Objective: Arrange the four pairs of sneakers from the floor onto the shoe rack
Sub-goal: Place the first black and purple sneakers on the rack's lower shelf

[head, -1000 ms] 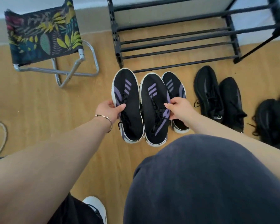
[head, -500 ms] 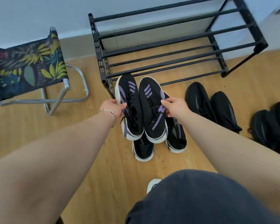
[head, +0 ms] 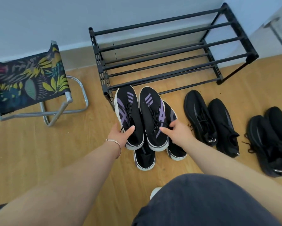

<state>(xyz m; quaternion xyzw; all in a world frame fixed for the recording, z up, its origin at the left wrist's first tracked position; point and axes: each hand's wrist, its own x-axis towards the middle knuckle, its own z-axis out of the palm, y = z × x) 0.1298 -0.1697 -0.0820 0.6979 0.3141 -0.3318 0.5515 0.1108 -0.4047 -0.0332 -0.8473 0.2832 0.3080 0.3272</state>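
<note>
Holding sneakers (head: 141, 118), one per grip

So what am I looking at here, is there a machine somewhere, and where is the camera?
There is no machine. A person wears one wide-angle camera on the head, looking forward and down, so you see their two bare arms reaching out. The left hand grips one black sneaker with purple stripes, and the right hand grips its partner, both lifted, toes pointing toward the black shoe rack, whose bars hold no shoes yet. Below them on the wooden floor lies a second striped pair, partly hidden. To the right sit two all-black pairs: one and another. At left stands a folding stool with a leaf-print seat. The dark shape at the bottom is the person's clothing.
</note>
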